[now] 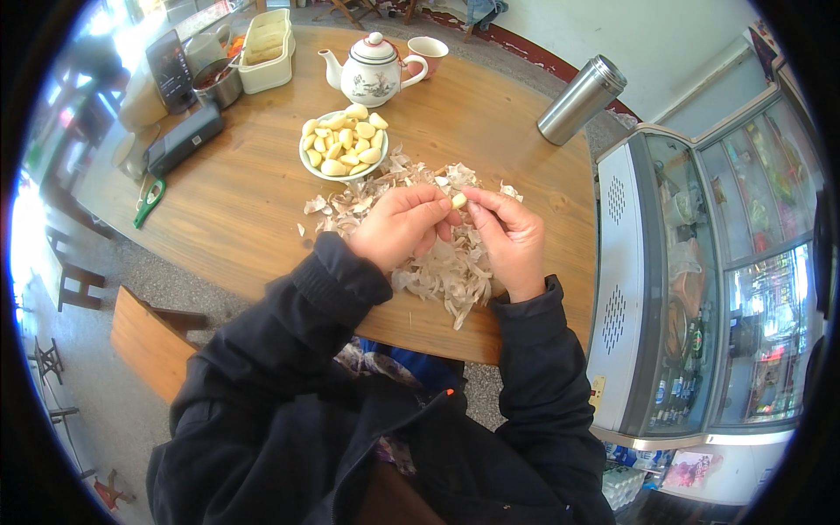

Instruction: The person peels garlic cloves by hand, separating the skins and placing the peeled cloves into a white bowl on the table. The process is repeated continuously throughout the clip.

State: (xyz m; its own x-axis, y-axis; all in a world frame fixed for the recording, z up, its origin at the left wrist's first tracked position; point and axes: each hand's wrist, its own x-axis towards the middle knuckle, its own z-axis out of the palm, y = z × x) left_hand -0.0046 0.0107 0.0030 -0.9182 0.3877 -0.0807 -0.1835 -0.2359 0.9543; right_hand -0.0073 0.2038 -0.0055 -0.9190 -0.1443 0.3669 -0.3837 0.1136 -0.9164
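A pale, peeled-looking garlic clove (pixel 459 201) is pinched between my two hands. My left hand (pixel 407 223) grips its left end with thumb and forefinger, the other fingers curled. Thumb and forefinger of my right hand (pixel 512 236) meet at its right end. Below both hands a loose heap of dry garlic skins (pixel 453 269) spreads over the wooden table (pixel 256 197). Just beyond the heap, up and to the left, stands a bowl (pixel 319 172) piled with peeled garlic cloves (pixel 348 141).
Behind the bowl stand a white teapot (pixel 373 75) and a cup (pixel 433 51). A steel flask (pixel 581 102) is at the far right. On the left are green-handled scissors or a peeler (pixel 149 203), a dark case (pixel 185 140), a phone (pixel 170 72), a metal pot (pixel 220 92) and a plastic container (pixel 268 72).
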